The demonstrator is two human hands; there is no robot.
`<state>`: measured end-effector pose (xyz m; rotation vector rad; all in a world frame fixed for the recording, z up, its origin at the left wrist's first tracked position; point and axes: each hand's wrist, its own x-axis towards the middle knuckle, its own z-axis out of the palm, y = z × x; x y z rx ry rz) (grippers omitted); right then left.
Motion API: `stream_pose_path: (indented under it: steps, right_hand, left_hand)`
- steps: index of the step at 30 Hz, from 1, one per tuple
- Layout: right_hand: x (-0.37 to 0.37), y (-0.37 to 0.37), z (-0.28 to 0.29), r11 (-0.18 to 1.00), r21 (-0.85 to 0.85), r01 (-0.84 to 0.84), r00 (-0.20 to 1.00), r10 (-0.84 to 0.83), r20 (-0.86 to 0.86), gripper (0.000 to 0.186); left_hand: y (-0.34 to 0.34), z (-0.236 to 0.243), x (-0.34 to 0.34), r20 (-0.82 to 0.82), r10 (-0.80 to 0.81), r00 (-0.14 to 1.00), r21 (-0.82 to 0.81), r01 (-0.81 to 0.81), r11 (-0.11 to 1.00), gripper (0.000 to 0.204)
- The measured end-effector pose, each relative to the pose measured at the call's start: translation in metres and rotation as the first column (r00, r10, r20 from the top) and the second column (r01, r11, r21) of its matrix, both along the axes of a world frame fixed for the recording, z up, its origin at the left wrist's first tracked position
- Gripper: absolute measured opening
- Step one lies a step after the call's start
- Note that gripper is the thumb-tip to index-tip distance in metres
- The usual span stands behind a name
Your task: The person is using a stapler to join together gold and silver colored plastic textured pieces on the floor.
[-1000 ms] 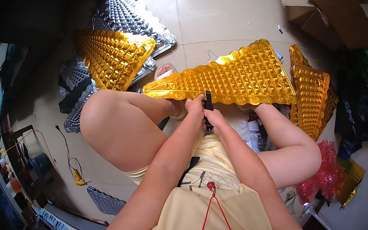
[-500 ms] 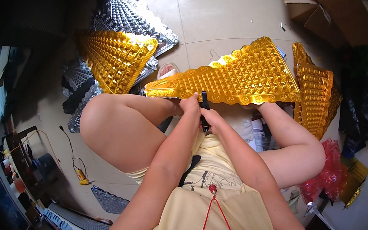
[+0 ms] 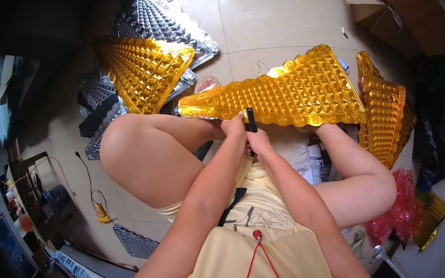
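Observation:
A long, tapering gold embossed foil panel [image 3: 288, 91] lies crosswise above my bent knees. My left hand [image 3: 234, 125] is closed at its lower edge, fingertips on the rim. My right hand [image 3: 256, 142] grips an upright black hand tool [image 3: 252, 120], perhaps a stapler, whose upper end reaches the same edge; my two hands are close together. More gold panels lie to the left [image 3: 142, 75] and right [image 3: 380, 110], the left one over silver panels [image 3: 167, 20].
A cardboard box [image 3: 395, 21] stands at upper right, above a black plastic bag [image 3: 443, 126]. Red crinkly plastic [image 3: 400, 214] lies by my right knee. A yellow corded tool [image 3: 103, 213] and a small silver panel [image 3: 134, 239] are on the tiled floor [image 3: 257, 22] at lower left.
The surroundings have shifted slightly right in the picture. My hands and the black tool sit slightly higher, still at the gold panel's lower edge; their grip looks much the same.

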<state>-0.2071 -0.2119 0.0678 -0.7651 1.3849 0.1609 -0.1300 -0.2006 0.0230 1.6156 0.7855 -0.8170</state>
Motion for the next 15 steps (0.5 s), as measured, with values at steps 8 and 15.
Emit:
stream_pose_path:
  steps: [8, 15]
  right_hand:
    - [-0.029, -0.03, 0.003, 0.833, -0.269, -0.483, 0.852, 0.376, -0.366, 0.045]
    - [-0.033, -0.032, -0.002, 0.908, -0.222, -0.355, 0.926, 0.31, -0.214, 0.037]
  left_hand:
    - [0.011, 0.006, 0.027, 0.143, 0.211, 0.967, -0.151, -0.189, 0.97, 0.025]
    - [0.034, 0.005, 0.046, 0.18, 0.022, 0.983, -0.167, 0.008, 0.986, 0.021]
